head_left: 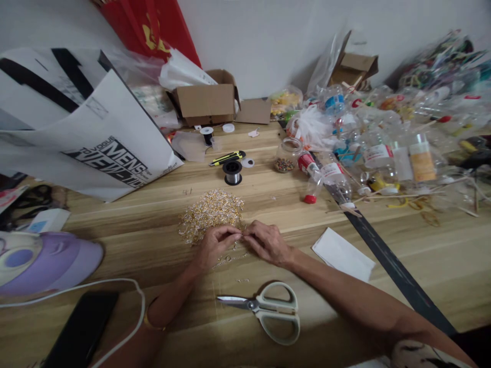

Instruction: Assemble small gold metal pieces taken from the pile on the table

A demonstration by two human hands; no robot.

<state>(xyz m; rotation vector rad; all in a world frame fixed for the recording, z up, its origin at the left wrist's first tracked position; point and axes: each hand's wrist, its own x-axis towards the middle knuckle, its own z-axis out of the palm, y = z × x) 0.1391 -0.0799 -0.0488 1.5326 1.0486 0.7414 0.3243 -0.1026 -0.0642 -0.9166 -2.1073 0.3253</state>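
Observation:
My left hand point(217, 244) and my right hand point(267, 242) meet at the fingertips over the wooden table. Each pinches thumb to finger, and whatever lies between them is too small to make out. Just behind my left hand spreads a heap of small gold and silver metal pieces point(210, 212). Under and in front of the hands lie a thin chain point(220, 263) with a ring and a short loose piece of chain point(242, 280). Closer to me rest scissors point(251, 305) with pale handles, their blades pointing left.
Beyond the heap are a wire spool point(232, 174), a yellow-black utility knife point(227, 158) and a jar of beads point(285, 156). Plastic bottles point(378, 153) crowd the right. Folded white paper point(342, 255) lies by my right forearm. A phone point(82, 329) and white cable point(141, 301) are at left.

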